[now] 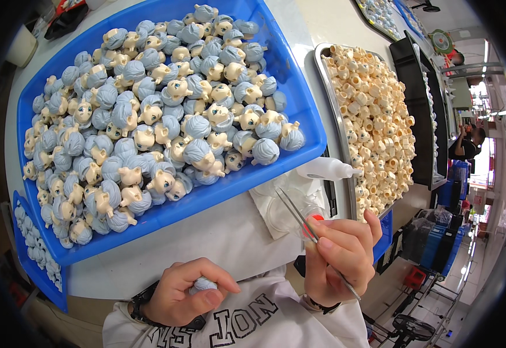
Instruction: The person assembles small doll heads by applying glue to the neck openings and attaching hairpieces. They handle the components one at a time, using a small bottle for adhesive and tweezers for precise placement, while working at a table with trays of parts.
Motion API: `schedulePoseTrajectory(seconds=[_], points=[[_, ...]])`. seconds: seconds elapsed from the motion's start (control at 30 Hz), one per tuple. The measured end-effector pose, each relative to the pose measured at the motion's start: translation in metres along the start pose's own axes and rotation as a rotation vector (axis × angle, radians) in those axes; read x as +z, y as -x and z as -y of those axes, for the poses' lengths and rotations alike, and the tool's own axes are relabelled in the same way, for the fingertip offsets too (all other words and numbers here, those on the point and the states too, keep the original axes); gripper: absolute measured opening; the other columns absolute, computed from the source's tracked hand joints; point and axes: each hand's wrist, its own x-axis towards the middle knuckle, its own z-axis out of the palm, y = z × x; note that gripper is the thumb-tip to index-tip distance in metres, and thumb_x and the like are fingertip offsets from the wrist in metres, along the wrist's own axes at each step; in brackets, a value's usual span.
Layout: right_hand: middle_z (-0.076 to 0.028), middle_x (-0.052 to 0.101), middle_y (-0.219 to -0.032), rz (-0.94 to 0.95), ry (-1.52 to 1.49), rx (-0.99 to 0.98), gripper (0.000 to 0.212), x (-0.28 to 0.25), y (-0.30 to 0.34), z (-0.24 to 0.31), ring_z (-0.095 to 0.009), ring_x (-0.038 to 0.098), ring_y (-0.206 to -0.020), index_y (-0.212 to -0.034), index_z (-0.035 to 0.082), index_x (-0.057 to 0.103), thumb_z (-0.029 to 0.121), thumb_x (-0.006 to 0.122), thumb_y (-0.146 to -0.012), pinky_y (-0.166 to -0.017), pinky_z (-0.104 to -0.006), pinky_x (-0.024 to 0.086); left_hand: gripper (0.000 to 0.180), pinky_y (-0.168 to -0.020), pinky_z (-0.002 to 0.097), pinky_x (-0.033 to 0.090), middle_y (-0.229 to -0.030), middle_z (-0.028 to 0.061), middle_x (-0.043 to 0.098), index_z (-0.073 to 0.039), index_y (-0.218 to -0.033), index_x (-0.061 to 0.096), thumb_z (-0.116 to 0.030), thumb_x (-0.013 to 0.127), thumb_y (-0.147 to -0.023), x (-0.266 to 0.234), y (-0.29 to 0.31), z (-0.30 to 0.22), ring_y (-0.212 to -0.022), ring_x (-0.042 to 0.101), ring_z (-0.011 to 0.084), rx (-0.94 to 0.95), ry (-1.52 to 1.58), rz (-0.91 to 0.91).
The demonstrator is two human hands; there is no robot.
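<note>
My left hand (190, 292) is closed around a small light blue-grey piece (203, 284), most of it hidden by the fingers; it matches the hair of the doll heads. Metal tweezers (295, 209) are pinched in my right hand (341, 255), their tips pointing up and left, slightly apart with nothing visible between them. Below the tips, on a white paper sheet (263, 217), stands a clear container (282, 216). A red round part (312, 225) shows beside it, partly covered by my right fingers. Just beyond lies a white squeeze bottle (326, 169).
A large blue tray (206, 200) heaped with blue-haired doll heads (148, 124) fills the left. At the right, a metal tray (346, 136) holds many cream face parts (375, 124). Beyond it is a black tray (415, 87). A smaller blue tray (56, 290) with pale pieces sits lower left.
</note>
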Motion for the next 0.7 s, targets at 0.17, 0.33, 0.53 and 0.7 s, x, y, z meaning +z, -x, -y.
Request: schedulePoseTrajectory(seconds=[0.17,0.33,0.53,0.7], points=[[-0.005,0.068,-0.087,-0.040,0.019,-0.021,0.033,-0.0036,-0.0013,0.0001,-0.017,0.060,-0.071,-0.089,0.013,0.057,0.003,0.071,-0.061,-0.099,-0.0410,0.025,0.027,-0.054,0.0203,0.039,-0.063,0.0011,0.056,0.002,-0.096,0.057,-0.023,0.053,-0.088,0.0004,-0.0002,-0.0007,-0.056,0.049,0.0049,-0.006,-0.001,0.001],[-0.004,0.068,-0.087,0.008,0.009,0.023,0.031,-0.0048,-0.0028,0.0038,-0.017,0.060,-0.072,-0.088,0.014,0.058,0.003,0.070,-0.062,-0.099,-0.0411,0.025,0.026,-0.053,0.0202,0.039,-0.064,0.0007,0.055,0.002,-0.096,0.057,-0.022,0.053,-0.088,0.0007,0.0001,0.0000,-0.056,0.048,0.0046,0.000,0.013,-0.002],[-0.003,0.068,-0.087,0.032,0.056,-0.011,0.029,-0.0038,-0.0030,0.0027,-0.016,0.060,-0.071,-0.088,0.015,0.057,0.004,0.070,-0.064,-0.100,-0.0423,0.024,0.025,-0.054,0.0202,0.039,-0.065,0.0012,0.056,0.002,-0.096,0.057,-0.020,0.052,-0.088,0.0002,-0.0001,-0.0006,-0.057,0.049,0.0047,-0.004,0.021,0.006],[-0.012,0.068,-0.081,0.042,0.063,-0.073,0.026,-0.0030,-0.0016,0.0024,-0.021,0.060,-0.070,-0.088,0.011,0.055,0.001,0.066,-0.067,-0.099,-0.0451,0.025,0.025,-0.054,0.0207,0.039,-0.065,0.0013,0.056,0.002,-0.096,0.057,-0.020,0.053,-0.087,0.0014,-0.0010,-0.0010,-0.057,0.049,0.0050,0.014,-0.001,-0.008]])
